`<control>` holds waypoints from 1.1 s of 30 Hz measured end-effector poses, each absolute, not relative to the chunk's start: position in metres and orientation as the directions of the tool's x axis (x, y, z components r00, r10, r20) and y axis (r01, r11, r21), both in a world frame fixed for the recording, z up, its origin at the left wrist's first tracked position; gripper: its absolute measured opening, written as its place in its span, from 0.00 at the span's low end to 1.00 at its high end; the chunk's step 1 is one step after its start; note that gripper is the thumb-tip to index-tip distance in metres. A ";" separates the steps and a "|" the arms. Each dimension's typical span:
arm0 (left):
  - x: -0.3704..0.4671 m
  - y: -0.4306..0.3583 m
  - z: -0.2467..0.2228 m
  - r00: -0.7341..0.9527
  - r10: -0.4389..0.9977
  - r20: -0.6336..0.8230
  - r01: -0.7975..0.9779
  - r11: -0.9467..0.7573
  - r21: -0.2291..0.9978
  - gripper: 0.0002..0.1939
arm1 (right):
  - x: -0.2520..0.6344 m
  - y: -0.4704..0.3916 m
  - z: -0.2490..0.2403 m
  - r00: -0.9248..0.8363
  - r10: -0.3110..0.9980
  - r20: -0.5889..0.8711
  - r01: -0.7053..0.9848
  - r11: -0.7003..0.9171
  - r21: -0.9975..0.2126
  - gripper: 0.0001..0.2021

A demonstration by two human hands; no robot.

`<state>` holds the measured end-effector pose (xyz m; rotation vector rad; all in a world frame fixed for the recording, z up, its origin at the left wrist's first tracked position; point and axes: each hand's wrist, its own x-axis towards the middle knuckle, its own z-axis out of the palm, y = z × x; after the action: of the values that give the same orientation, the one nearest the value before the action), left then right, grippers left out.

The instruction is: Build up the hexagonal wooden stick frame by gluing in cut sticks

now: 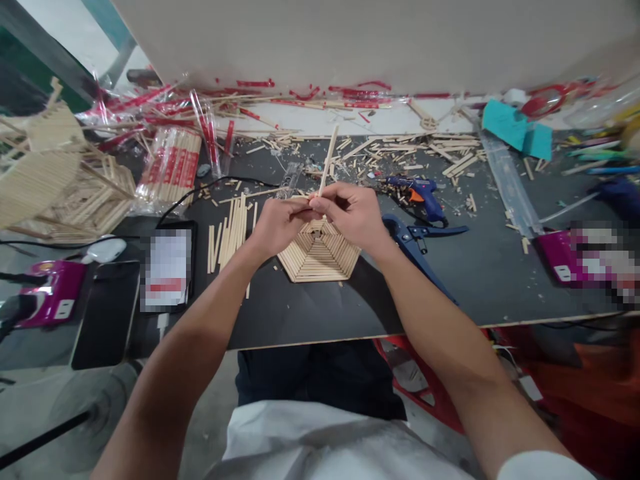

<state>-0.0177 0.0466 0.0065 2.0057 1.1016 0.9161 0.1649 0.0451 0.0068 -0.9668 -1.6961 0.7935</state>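
Observation:
A thin wooden stick (329, 159) points up and away from me, its lower end between my fingertips. My right hand (354, 212) pinches it near the bottom. The fingers of my left hand (277, 223) close at the same lower end, touching those of the right; the exact tip is hidden. Under both hands a hexagonal piece built of wooden sticks (320, 263) lies on the dark table, a small opening at its centre. Its far side is partly covered by my hands. Loose sticks (233, 233) lie in a group left of my left hand.
A blue glue gun (417, 193) and blue-handled cutters (413, 250) lie to the right. Stick scraps (440, 147) litter the back. At left are two phones (106, 310), bundled sticks (170, 160) and a stick-built model (55, 173). Purple power strips (559, 257) flank the table.

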 end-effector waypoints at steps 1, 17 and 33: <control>-0.018 0.047 0.007 0.406 0.875 0.263 0.416 -0.434 0.799 0.12 | 0.164 0.045 0.007 -0.192 0.883 0.427 0.226 0.463 -0.857 0.22; -0.022 0.049 -0.001 0.410 0.856 0.316 0.524 -0.504 0.687 0.13 | 0.162 0.044 0.006 -0.199 0.857 0.476 0.326 0.516 -0.792 0.21; -0.010 0.055 -0.010 0.335 0.875 0.349 0.511 -0.480 0.713 0.11 | 0.171 0.048 0.006 -0.164 0.843 0.512 0.375 0.533 -0.758 0.20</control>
<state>-0.0102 0.0553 -0.0096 2.1208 1.2138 0.9982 0.1709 0.0483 0.0058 -1.0200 -1.7587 0.5785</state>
